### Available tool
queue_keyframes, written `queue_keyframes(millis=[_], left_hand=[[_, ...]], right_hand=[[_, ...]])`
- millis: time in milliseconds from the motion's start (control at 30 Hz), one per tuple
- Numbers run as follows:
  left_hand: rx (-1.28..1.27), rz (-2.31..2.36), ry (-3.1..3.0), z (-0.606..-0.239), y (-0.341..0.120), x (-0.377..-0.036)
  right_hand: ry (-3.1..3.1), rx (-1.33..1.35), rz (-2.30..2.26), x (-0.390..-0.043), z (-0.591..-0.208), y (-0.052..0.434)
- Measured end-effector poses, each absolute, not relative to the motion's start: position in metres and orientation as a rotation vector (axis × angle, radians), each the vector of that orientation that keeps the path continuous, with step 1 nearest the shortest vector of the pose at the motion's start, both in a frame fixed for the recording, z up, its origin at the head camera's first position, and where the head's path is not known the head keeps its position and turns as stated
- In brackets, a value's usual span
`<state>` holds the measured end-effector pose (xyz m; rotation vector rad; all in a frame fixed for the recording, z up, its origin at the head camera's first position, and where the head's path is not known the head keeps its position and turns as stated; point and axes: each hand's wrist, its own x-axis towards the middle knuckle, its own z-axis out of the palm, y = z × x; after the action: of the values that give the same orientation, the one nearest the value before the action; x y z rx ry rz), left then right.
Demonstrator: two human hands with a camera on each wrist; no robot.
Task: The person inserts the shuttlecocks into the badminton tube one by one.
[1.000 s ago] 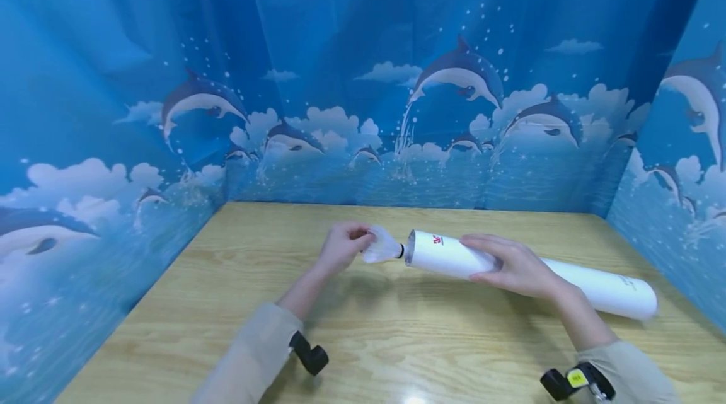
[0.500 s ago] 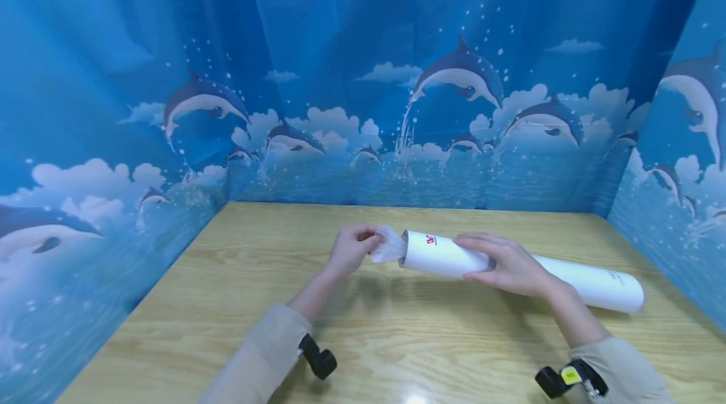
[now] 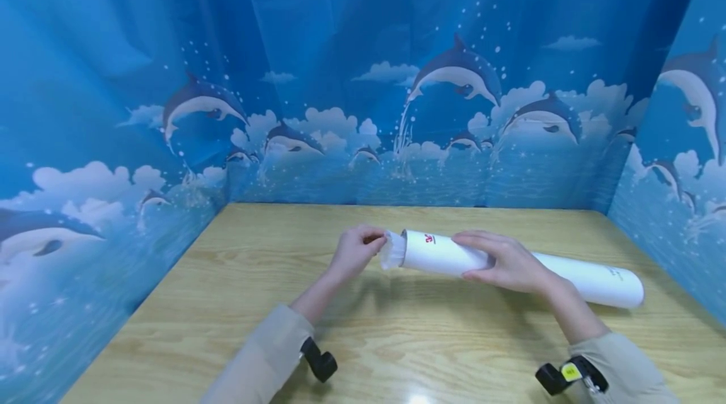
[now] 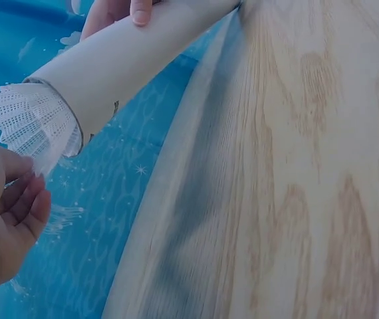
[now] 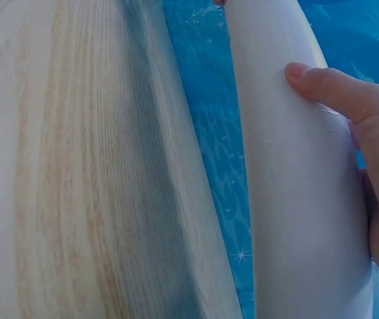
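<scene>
Presently catalogued, view by view.

Head view, surroundings: wooden bench (image 3: 397,341) walled on three sides by a blue dolphin-print backdrop (image 3: 351,76); beige sleeves and black wrist mounts at the near edge.
Head view, tube: long white tube (image 3: 567,271) over mid-bench, long axis running left to right, open mouth toward the left, far end slightly nearer the viewer.
Head view, shuttlecock: white shuttlecock (image 3: 392,250) at the tube's mouth, its skirt alone showing; the cork end is inside and hidden.
Head view, left hand (image 3: 356,253): grip pinching the skirt's rim.
Head view, right hand (image 3: 505,262): grip wrapped round the tube near its open end, covering part of the barrel.

Left wrist view, shuttlecock: netted skirt (image 4: 36,126) flares out of the tube's mouth (image 4: 110,73); fingertips (image 4: 23,199) touch its lower edge.
Left wrist view, cut off: the tube leaves the frame at the top, where the other hand's thumb sits on it.

Right wrist view, tube: barrel (image 5: 296,186) runs up the frame; thumb (image 5: 322,86) pressed across it, fingers curled behind.
Right wrist view, hard to tell: both tube ends fall outside the frame; shuttlecock unseen.
</scene>
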<state>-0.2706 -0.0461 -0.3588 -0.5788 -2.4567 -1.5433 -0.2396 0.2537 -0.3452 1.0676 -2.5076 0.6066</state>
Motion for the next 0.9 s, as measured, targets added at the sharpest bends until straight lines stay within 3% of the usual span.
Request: queue_keyframes(millis=[900], left_hand=[[-0.659, -1.547, -2.350, -0.370, -0.035, -0.272]], right_hand=[[-2.518, 1.047, 0.639, -0.242, -0.347, 0.259]])
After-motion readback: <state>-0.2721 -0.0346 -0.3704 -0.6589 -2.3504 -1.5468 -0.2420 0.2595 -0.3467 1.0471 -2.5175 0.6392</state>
